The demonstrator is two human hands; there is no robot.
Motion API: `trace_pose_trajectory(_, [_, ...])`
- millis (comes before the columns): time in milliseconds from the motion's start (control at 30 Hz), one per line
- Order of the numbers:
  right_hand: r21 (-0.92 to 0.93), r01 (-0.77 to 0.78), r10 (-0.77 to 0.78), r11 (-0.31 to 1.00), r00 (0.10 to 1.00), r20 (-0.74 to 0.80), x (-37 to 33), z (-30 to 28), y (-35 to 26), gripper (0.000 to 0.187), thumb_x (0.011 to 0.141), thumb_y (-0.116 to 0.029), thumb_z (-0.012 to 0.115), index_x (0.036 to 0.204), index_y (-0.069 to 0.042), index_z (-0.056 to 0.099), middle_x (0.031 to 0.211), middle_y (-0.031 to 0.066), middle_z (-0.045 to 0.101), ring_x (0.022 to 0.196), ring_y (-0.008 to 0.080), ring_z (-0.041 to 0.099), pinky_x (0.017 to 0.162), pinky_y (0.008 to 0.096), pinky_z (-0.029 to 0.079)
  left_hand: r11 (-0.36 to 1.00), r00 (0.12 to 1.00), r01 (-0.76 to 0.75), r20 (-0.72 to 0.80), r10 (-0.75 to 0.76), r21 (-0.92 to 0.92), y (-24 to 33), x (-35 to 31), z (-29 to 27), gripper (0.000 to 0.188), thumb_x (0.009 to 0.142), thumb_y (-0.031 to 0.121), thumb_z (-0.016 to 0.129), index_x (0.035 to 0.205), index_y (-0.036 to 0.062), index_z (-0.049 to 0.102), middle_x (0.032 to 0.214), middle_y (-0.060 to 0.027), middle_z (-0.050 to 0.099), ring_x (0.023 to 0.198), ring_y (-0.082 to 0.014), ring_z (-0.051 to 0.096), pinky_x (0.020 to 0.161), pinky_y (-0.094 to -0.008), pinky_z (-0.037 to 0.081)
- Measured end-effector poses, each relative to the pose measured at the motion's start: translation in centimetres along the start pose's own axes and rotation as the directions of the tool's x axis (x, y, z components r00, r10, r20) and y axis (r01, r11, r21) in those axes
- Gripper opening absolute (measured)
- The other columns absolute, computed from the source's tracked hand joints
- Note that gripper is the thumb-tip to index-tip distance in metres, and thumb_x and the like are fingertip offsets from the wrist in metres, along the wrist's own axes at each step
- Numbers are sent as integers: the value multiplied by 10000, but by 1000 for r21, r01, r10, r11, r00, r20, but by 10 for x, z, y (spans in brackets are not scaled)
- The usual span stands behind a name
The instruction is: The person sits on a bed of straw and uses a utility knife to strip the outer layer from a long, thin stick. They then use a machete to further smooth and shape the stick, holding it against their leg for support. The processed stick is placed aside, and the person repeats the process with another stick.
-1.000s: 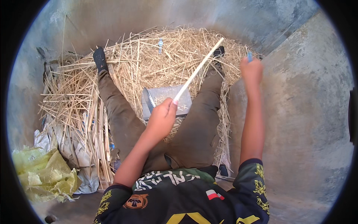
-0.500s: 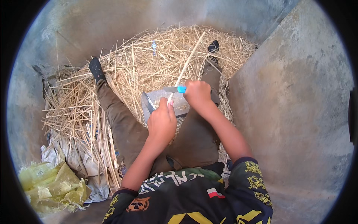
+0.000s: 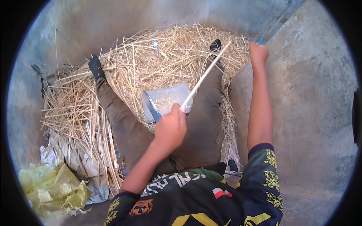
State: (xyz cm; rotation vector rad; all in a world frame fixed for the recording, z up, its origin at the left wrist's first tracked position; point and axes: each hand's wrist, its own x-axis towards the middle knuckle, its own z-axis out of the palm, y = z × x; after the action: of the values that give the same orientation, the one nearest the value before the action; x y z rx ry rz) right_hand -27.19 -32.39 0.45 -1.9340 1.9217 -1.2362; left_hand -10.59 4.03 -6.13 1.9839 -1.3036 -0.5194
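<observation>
Nearby, toothed blade (image 3: 151, 108), straw (image 3: 177, 56) (stick (image 3: 206, 75) aloft)

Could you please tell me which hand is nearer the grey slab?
Left: the left hand is by the grey slab, on its near side; the right hand is farther, upper right.

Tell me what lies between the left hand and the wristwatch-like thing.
In the head view, beyond the left hand comes the grey slab, then loose straw up to the wristwatch-like thing. The toothed blade lies left of that line.
</observation>
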Motion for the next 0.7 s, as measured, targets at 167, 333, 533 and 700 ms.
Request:
trace_pose_trajectory(167, [585,-328,76,742,908,413,-88,38,32,300,845,-267,760,715,-146,518,566,-52,460,427,87,401,411,280,314,947,995,48,99,-17,-318,-13,10,-11,316,1058,272,453,920,3,546,672,-161,571,618,-309,547,598,-417,417])
trace_pose_trajectory(333, [610,-747,-17,263,629,777,-185,61,-3,309,908,-341,719,807,-114,535,566,-65,386,420,39,330,392,222,278,850,981,164,172,-89,-501,-38,14,-4,308,1064,285,469,891,49,564,634,20,469,576,-72,399,541,-249,337])
trace_pose_trajectory(533, [515,-857,-290,-29,500,816,-248,87,-22,397,1000,-399,598,1106,-17,619,590,-45,395,445,36,333,408,213,282,835,977,182,191,-95,-519,-59,17,14,303,1063,303,480,891,68,566,638,28,471,578,-53,412,536,-227,338])
trace_pose_trajectory(700, [467,-845,-308,-260,532,789,-231,84,14,392,999,-399,605,1097,-21,641,614,-44,409,457,25,331,418,203,287,951,981,157,156,-118,-267,-44,13,14,339,1053,311,471,936,7,564,635,-172,567,575,-273,566,597,-414,441])
